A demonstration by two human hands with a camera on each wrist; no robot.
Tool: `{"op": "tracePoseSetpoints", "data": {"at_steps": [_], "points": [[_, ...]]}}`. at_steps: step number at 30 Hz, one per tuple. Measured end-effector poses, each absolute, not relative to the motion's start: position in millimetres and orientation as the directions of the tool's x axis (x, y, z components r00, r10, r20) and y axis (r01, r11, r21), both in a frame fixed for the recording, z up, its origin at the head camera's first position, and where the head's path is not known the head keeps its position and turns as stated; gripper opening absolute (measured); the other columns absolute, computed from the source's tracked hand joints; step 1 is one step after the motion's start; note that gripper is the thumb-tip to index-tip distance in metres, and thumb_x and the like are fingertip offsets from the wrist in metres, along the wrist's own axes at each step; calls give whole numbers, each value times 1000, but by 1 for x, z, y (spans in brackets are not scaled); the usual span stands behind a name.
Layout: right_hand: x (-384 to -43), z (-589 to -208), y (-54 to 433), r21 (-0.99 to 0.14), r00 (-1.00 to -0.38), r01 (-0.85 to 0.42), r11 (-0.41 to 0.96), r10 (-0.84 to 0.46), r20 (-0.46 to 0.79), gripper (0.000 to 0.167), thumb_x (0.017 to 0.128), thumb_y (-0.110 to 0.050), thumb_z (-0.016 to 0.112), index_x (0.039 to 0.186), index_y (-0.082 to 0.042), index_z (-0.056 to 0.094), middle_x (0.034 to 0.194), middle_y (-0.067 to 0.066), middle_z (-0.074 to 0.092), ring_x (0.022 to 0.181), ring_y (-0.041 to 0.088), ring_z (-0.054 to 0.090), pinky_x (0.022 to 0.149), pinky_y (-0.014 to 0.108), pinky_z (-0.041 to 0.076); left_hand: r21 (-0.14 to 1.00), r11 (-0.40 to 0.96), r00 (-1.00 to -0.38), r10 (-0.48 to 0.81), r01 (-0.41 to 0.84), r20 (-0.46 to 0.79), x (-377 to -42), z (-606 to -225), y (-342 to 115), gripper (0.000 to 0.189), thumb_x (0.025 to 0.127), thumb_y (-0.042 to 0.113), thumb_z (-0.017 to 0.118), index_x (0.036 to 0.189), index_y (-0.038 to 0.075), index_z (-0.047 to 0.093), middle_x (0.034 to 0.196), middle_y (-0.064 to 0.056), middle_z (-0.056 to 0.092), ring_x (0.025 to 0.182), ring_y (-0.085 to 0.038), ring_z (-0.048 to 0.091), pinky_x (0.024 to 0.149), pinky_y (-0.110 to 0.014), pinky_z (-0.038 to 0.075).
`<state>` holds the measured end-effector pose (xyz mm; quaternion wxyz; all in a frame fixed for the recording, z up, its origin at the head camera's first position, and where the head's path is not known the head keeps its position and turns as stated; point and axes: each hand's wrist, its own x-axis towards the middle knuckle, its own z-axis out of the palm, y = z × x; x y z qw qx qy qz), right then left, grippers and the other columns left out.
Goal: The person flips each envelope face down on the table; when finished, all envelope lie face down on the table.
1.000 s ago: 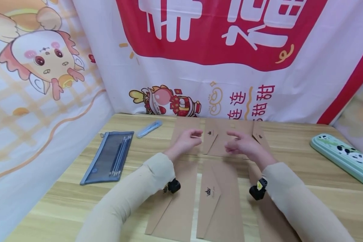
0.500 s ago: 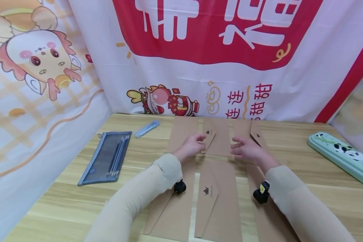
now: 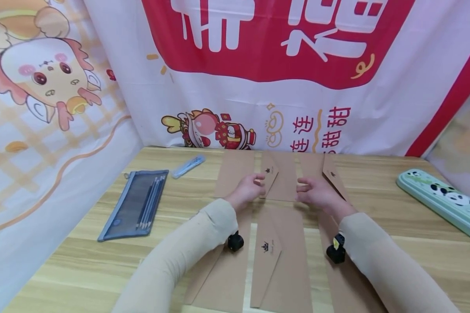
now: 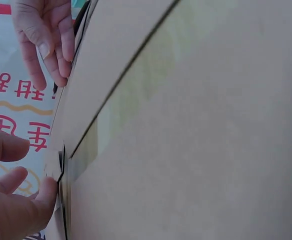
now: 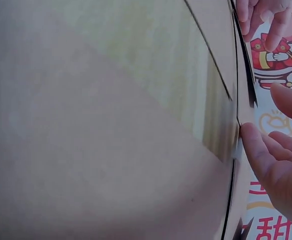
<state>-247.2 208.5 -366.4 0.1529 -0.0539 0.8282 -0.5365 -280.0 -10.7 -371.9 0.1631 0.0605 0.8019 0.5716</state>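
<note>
Brown kraft envelopes lie flat in two rows on the table. My left hand (image 3: 248, 190) is low over the back row, its fingertips at the left edge of the middle back envelope (image 3: 283, 182). Across from it, my right hand (image 3: 317, 194) reaches in from the right, fingers at that envelope's right side, beside the back right envelope (image 3: 311, 167). In the left wrist view the fingers (image 4: 46, 200) are loosely bent, thumb apart, nothing pinched. One right fingertip (image 5: 251, 132) meets an envelope edge in the right wrist view. Sleeves partly hide the front left envelope (image 3: 229, 278) and front right envelope (image 3: 352, 282).
A mesh pencil pouch (image 3: 135, 204) with several pencils lies at left, with a slim light-blue packet (image 3: 188, 166) behind it. A green panda pencil case (image 3: 446, 200) is at right. The front middle envelope (image 3: 286, 269) lies between my forearms. A printed cloth (image 3: 235, 95) hangs behind.
My left hand has come a little nearer and to the right, toward the middle back envelope. My right fingers, earlier pointing, are now relaxed at its right side. The view has shifted slightly.
</note>
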Motion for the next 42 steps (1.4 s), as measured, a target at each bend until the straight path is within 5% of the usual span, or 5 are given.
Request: {"op": "tracePoseSetpoints", "data": {"at_steps": [14,21,31,42], "points": [[-252,-362,195,-880,-919,104,464,-294,-264,68,88,-10,58,144,3,21,139,27,39,125,38,42,107,48,32,983,178,-995,77,-45,-59,-281,-372,-19,41,78,-15,49,113,2,61,106,-11,60,83,-14,52,57,-18,44],[-258,-365,176,-901,-913,105,421,-318,-255,70,86,-6,60,144,2,22,138,27,40,124,37,44,106,45,34,996,85,-998,53,-21,-26,-280,-366,-35,42,77,-15,51,114,2,60,108,-11,59,93,-16,52,74,-20,49],[-261,-370,153,-929,-891,127,346,-372,-260,71,85,-1,59,144,2,20,143,26,34,130,37,36,109,45,30,990,-138,-999,35,-36,-32,-274,-357,-51,42,79,-15,52,118,0,57,112,-11,56,94,-15,53,83,-24,50],[-261,-377,154,-950,-876,198,240,-391,-281,73,86,-1,58,147,-3,17,146,22,31,134,33,32,111,44,25,986,-161,-992,109,46,64,-276,-342,-28,39,81,-14,52,119,-4,55,120,-19,55,105,-24,53,93,-31,48]]}}
